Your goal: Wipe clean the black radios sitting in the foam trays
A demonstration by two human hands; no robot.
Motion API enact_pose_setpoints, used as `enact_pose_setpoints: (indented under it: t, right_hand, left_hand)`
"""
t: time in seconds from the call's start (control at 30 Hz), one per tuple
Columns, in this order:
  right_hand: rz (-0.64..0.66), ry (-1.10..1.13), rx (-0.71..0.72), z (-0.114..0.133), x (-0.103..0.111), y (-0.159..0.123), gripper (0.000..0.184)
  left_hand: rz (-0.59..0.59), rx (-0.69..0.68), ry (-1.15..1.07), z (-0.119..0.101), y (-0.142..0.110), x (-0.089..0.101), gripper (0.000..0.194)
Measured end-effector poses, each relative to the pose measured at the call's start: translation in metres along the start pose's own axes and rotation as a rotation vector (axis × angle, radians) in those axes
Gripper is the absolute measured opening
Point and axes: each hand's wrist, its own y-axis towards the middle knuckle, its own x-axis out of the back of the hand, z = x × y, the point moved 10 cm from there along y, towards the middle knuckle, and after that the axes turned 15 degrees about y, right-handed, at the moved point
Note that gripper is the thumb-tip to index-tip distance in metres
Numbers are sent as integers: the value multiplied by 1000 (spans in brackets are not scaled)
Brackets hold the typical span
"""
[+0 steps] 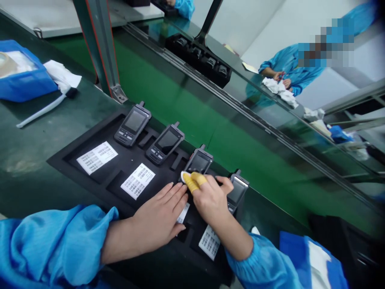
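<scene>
A black foam tray [99, 188] holds several handheld radios with screens, each beside a printed label sheet. My left hand [156, 216] lies flat with fingers stretched out over the tray, partly covering one label sheet [183, 213]. Yellow finger cots cover two fingers of my right hand [212, 198]. Its fingers press a small white piece [183, 176], perhaps cloth, against the lower end of the third radio [199, 160]. My right hand hides part of that radio and of the fourth radio [237, 190]. The first radio [132, 124] and second radio [165, 143] lie untouched.
At the left stand a blue bin [27, 86] with tape and a white-handled brush [45, 112]. Behind the tray runs a green conveyor belt [240, 148], with a metal post [104, 48] beside it. Across it a co-worker in blue sleeves [303, 76] handles something small.
</scene>
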Motion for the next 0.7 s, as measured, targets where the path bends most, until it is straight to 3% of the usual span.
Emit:
enact_pose_setpoints:
  t: [0.2,0.4,0.53,0.7]
  right_hand:
    - [-149,-233,-156,-45,10,25,27]
    - [-145,-207,-238,-65,14,5,30]
    - [-157,-130,-245,-53,13,-11,28]
    - [-134,-6,-175,-7,7,-29,28]
  left_hand:
    - [-7,-7,45,1,1,3,58]
    - [-2,-20,63,0,2,2,58]
    - [-7,-15,55,0,2,3,57]
    - [-4,-30,64,-1,2,2,57]
